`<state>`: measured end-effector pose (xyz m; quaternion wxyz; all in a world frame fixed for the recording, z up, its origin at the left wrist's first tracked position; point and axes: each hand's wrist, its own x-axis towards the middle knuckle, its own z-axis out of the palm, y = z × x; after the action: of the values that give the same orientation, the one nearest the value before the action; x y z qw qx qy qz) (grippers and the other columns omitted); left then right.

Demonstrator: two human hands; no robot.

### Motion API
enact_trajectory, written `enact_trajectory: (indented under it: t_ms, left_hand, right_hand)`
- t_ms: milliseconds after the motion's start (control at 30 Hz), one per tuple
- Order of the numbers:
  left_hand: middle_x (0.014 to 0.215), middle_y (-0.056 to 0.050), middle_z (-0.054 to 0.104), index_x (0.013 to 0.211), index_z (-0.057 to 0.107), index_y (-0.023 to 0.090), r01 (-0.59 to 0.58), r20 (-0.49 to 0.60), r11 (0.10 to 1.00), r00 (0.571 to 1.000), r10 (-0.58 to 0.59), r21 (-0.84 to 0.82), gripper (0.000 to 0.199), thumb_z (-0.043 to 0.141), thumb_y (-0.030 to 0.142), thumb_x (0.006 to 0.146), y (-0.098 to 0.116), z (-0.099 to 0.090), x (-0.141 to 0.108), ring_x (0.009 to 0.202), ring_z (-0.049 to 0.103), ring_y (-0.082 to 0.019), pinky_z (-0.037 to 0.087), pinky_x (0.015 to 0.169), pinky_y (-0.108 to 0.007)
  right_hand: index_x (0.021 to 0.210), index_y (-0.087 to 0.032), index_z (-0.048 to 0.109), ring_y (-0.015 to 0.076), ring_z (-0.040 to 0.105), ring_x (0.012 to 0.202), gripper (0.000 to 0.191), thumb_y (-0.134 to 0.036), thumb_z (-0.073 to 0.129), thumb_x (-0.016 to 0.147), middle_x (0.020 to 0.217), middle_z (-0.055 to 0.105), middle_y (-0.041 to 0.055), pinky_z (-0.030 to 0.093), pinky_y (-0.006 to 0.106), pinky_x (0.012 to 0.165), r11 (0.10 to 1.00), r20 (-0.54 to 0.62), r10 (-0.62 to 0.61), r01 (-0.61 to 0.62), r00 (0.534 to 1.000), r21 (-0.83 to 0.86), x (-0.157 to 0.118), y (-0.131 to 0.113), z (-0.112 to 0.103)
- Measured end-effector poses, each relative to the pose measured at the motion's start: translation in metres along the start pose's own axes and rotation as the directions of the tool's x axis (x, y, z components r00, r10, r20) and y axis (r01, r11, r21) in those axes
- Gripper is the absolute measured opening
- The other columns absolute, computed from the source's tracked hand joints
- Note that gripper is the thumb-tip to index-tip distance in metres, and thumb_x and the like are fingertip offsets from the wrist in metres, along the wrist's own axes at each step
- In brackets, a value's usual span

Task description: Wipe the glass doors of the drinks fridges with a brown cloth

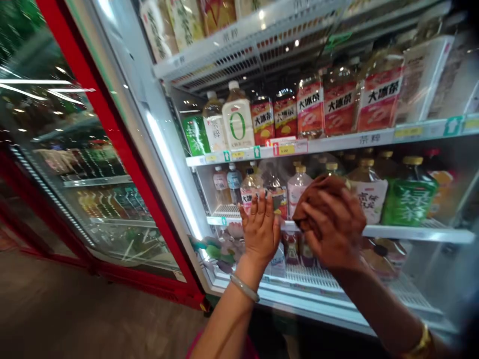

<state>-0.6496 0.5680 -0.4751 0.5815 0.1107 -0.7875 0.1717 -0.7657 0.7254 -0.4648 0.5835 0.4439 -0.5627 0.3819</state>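
My left hand (260,227), with a pale bangle on the wrist, is raised with its fingers stretched out. It looks flat against the glass front of a drinks fridge, though exact contact is hard to tell. To its right, my right hand (333,232) grips a bunched brown cloth (318,192) at about the same height. A gold band (421,344) circles that wrist. Behind both hands are shelved bottles, among them a pink-labelled bottle (297,182) and a green-labelled bottle (411,194). My hands and the cloth hide parts of the lower shelves.
Large tea bottles (340,107) line the middle shelf (333,144), with price tags along its edge. A bright light strip (164,164) runs down the fridge's left inner side. Left of it stands a red frame (123,149) beside another stocked fridge. Brown floor (142,319) shows below.
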Motion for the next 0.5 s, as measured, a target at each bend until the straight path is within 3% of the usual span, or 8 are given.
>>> enact_trajectory:
  t_ms: [133,267,400,500]
  left_hand:
    - [0.164,-0.01,0.045,0.168,0.02,0.02,-0.064,-0.022,0.997,0.998,0.065,0.032,0.074,0.051,0.023,0.102,-0.011,-0.001,0.007,0.163,0.022,-0.021,-0.006,0.136,-0.049]
    - [0.167,-0.01,0.042,0.168,0.021,0.018,-0.034,-0.046,0.999,0.998,0.036,0.043,0.073,0.051,0.026,0.102,-0.014,-0.001,0.024,0.163,0.021,-0.022,-0.007,0.136,-0.05]
    - [0.17,-0.009,0.035,0.169,0.014,0.019,0.01,-0.135,1.0,0.991,-0.006,0.029,0.074,0.049,0.026,0.103,-0.027,-0.004,0.06,0.164,0.016,-0.02,-0.007,0.136,-0.049]
    - [0.172,-0.008,0.029,0.169,0.011,0.022,0.042,-0.132,0.999,0.99,-0.043,-0.01,0.075,0.048,0.025,0.104,-0.041,-0.009,0.082,0.164,0.016,-0.02,-0.005,0.136,-0.048]
  right_hand:
    - [0.126,-0.032,0.07,0.0332,0.054,0.142,0.045,-0.024,0.079,0.083,0.133,0.07,0.005,0.043,0.057,0.125,0.99,0.097,-0.131,0.125,0.987,0.068,-0.011,-0.024,0.011]
    - [0.119,-0.03,0.072,0.0361,0.054,0.142,0.039,-0.024,0.081,0.082,0.137,0.068,0.0081,0.038,0.061,0.128,0.986,0.107,-0.162,0.157,0.981,0.057,0.0,-0.001,0.004]
    - [0.121,-0.029,0.071,0.0406,0.051,0.146,0.043,-0.026,0.082,0.08,0.142,0.064,0.012,0.04,0.063,0.126,0.994,-0.006,-0.111,0.111,0.994,-0.011,0.058,0.012,0.01]
    - [0.123,-0.027,0.071,0.0389,0.05,0.146,0.041,-0.026,0.079,0.083,0.143,0.063,0.0117,0.041,0.063,0.124,0.996,-0.082,-0.09,0.092,0.993,0.019,0.112,-0.005,0.032]
